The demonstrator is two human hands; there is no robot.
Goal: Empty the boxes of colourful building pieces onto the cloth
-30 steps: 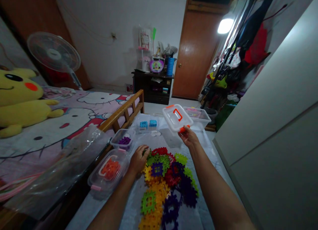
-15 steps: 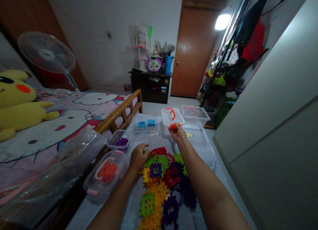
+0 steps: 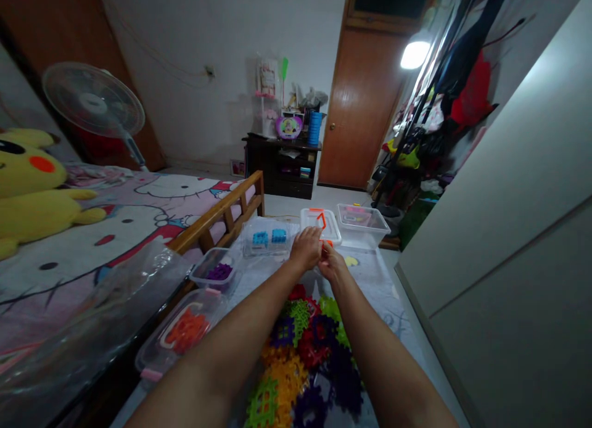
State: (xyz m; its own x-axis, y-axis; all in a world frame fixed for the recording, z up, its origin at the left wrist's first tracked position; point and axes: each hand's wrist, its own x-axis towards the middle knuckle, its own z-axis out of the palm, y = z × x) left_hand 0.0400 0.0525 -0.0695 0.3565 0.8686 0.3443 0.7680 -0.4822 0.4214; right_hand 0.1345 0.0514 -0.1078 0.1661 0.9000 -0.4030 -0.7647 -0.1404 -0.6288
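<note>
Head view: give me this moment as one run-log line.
left hand: at front of clear plastic box | right hand: at orange latch | below hands: interlocking plastic tiles

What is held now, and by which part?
The right hand holds the clear plastic box by its orange front handle. The left hand is at the box's front edge; a grip cannot be told.

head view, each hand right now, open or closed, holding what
left hand: curled at the front of the clear plastic box, can't tell if it grips
right hand: closed, holding the box's orange handle
</note>
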